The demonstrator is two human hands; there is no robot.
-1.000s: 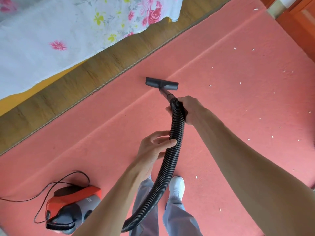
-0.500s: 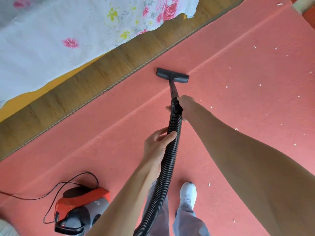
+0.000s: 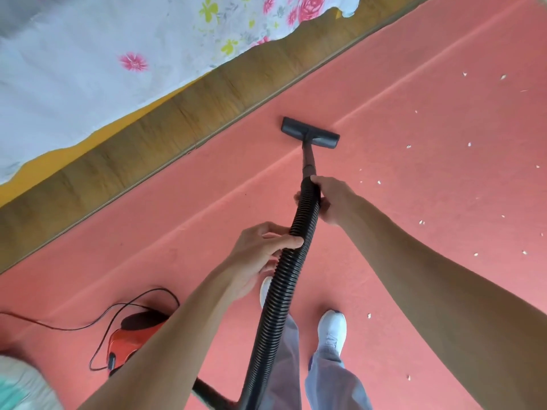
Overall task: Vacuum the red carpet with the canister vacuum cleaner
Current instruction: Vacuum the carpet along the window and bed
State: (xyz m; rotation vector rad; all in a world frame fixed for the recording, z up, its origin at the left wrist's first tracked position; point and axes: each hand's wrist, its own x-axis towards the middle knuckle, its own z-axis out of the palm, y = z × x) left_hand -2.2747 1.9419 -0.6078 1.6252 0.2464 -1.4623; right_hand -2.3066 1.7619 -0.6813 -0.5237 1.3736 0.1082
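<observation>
Mid-job: right hand point(image 3: 331, 199) & left hand point(image 3: 260, 250) each have a grip clenched round the hose point(image 3: 284, 279); nozzle point(image 3: 310, 137) on red carpet point(image 3: 414, 291) near bed side, looks clean there; white scraps point(image 3: 421, 222) to the right not yet picked up.

Right hand point(image 3: 331, 199): farthest forward, fingers curled round the top end of the hose point(image 3: 284, 279), back of hand facing up and right.
Right arm: bare, stretched nearly straight, running from lower right up to the hose.
Left hand point(image 3: 260, 255): lower on the hose, nearer the body, thumb point(image 3: 288, 242) laid across the ribs, fingers wrapped underneath.
Left arm: bare, reaching from lower left, wrist bent slightly toward the hose.
Legs: both below the hose, feet pointing forward.
</observation>
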